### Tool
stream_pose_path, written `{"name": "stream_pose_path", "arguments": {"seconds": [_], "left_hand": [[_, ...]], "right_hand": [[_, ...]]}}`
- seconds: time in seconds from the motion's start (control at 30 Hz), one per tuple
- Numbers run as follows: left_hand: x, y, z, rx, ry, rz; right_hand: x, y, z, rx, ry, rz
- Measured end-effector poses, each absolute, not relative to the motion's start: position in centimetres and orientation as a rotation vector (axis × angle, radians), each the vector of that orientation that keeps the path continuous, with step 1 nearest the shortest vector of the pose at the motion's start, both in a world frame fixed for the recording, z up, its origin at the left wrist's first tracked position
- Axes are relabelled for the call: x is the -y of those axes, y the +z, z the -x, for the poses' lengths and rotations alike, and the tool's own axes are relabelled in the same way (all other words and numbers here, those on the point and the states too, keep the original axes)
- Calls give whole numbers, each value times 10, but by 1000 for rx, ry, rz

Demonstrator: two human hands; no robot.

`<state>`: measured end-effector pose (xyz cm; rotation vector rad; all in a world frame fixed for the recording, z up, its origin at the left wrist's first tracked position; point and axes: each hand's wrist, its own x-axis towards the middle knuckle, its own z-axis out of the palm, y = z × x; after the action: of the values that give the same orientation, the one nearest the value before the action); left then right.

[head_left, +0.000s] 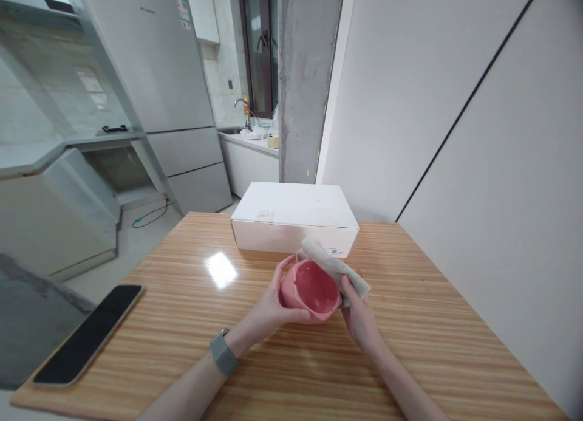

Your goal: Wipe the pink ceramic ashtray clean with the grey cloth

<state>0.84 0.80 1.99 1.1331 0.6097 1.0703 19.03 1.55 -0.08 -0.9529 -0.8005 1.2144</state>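
Note:
A pink bowl (314, 290) is tilted with its hollow toward me, over the middle of the wooden table. Its left side rests in my left hand (276, 299), thumb along the near rim and fingers around the outside. My right hand (359, 311) is closed on a folded grey-white cloth (334, 268). The cloth lies against the bowl's upper right rim and sticks out past it at both ends. Part of the bowl's far side is hidden behind the cloth.
Just beyond my hands stands a closed white box (296, 205) on the wooden table (182, 269). A black tablet-like slab (91, 333) lies at the left edge. A white wall (478, 135) runs along the right side. Farther back are a fridge (150, 62) and a sink counter (248, 150).

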Motion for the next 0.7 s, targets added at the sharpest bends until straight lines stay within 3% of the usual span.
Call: {"name": "stream_pose_path", "arguments": {"seconds": [0.37, 0.7], "left_hand": [[-10, 19, -10, -752, 1091, -1242], [-13, 14, -21, -968, 1491, -1109]], "right_hand": [[-15, -1, -195, 995, 1230, 989], [-11, -15, -178, 974, 1283, 891]]}}
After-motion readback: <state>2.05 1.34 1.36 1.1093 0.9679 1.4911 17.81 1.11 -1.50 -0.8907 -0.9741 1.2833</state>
